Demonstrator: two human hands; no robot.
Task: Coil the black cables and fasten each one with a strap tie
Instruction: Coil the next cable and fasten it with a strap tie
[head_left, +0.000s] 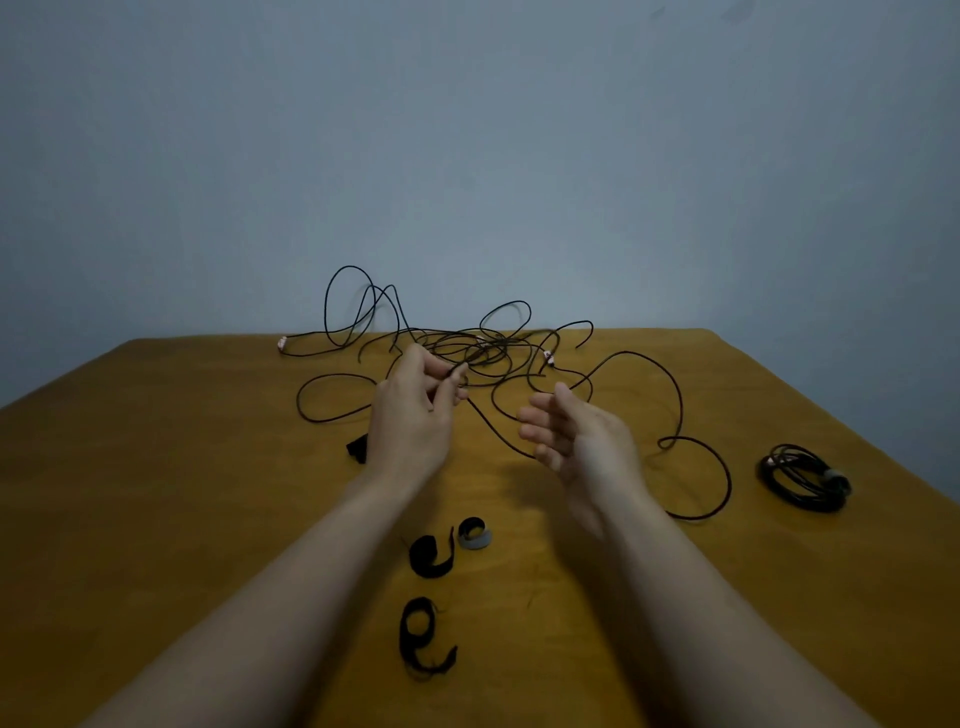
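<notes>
While one strapped coil (802, 478) lies at frame right, our left hand (415, 410) pinches the uncoiled tangle (483, 353), our right hand (566, 436) relaxed and empty, spare straps (431, 556) unused.

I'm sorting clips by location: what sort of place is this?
Probably a plain room at home or in a small office: a brown table before a blank blue-grey wall, with loose cables and strap ties on it.
</notes>
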